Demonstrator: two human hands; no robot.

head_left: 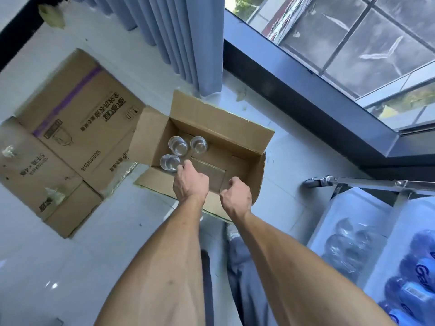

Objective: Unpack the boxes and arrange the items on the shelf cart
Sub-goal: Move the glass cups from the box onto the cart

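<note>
Box (213, 147) open with three glasses (178, 144), left grip (189, 182) fingertips hidden, right grip (236, 196) curled empty

An open cardboard box (237, 147) sits on the floor, flaps spread, with three clear glasses (178, 145) upright in its far-left corner, beside the cart (367, 183) whose shelf holds more glasses and blue bottles (416, 285).

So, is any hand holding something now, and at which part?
The left hand touches the rim of the nearest glass in the open box; a full grip cannot be told. The right hand is curled and holds nothing.
</note>
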